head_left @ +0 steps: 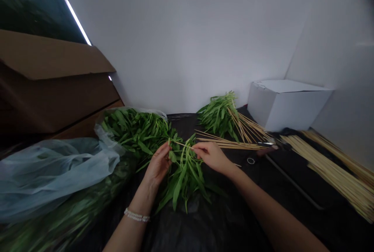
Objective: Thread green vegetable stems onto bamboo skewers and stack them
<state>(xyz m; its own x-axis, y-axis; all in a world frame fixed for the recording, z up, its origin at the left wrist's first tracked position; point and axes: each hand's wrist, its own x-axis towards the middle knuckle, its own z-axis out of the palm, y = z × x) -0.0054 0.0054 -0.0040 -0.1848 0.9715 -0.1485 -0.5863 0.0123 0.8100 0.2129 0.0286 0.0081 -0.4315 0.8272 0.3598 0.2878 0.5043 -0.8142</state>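
Near the middle, my left hand (159, 163) pinches a green stem at the tip of a thin wooden stick (181, 144). My right hand (210, 156) grips the same stick from the other side, fingers pressed together. Several leafy green stems (182, 181) hang across the stick between my hands, their leaves spreading downward over the black plastic sheet (181, 232). To the left, more green leaves (134, 129) fill an open clear plastic bag. Behind my right hand lie loose sticks (228, 143) and a pile of leafy stems on sticks (220, 113).
A white box (292, 105) stands at the back right, with long bundled sticks (336, 166) before it. A dark-handled metal tool (266, 149) lies nearby. At left are a translucent plastic bag (58, 170) and a cardboard box (52, 92). A white wall (187, 41) rises behind.
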